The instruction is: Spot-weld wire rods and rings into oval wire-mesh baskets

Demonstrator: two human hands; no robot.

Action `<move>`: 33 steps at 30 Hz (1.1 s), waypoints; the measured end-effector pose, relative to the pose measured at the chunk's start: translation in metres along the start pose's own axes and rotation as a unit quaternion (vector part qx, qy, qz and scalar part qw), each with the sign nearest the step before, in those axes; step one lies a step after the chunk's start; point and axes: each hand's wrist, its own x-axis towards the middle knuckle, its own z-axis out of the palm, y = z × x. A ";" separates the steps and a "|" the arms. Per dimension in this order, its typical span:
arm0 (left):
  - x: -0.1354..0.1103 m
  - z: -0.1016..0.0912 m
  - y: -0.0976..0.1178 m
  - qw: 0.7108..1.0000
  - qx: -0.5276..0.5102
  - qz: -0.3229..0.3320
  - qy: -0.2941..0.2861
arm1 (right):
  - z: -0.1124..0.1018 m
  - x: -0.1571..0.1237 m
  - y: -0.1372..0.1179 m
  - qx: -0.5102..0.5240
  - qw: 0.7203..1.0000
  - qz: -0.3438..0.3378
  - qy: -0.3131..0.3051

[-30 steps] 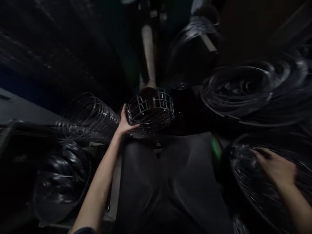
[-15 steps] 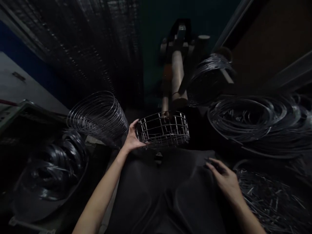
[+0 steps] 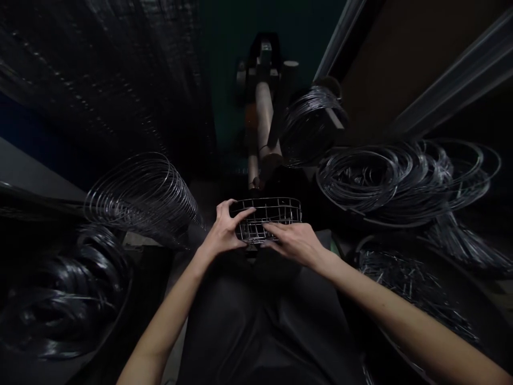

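A round wire basket with a grid of thin metal wires sits above my lap, in front of the machine. My left hand grips its left side, with fingers over the rim and the thumb low. At the front of the basket is my right hand, its fingers drawn together against the wires. Anything small in that pinch is too dark to make out. Behind the basket, the machine's two bars point toward me, and the lower one ends just past the far rim.
Loose wire rings stand at the left, above bundled wire coils. On the right are large wire coils and a bin rim around many short wire pieces. Another wire coil hangs beside the machine.
My right hand has come from the right, near the bin, to the front of the basket. The basket has dropped slightly away from the bar, still in my left hand. The view has turned right.
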 end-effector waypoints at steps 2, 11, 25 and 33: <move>0.000 -0.001 -0.001 1.000 -0.006 -0.014 -0.006 | 0.001 -0.003 0.000 -0.035 0.999 -0.030 0.001; 0.010 -0.005 -0.002 0.999 -0.029 -0.038 0.004 | 0.002 0.004 0.013 -0.063 0.994 -0.066 0.058; 0.024 -0.011 -0.007 0.998 -0.046 -0.045 0.007 | -0.005 0.018 0.022 -0.099 0.988 -0.070 0.093; 0.030 -0.015 -0.013 0.998 -0.040 -0.048 0.004 | -0.005 0.027 0.025 -0.114 0.979 -0.096 0.139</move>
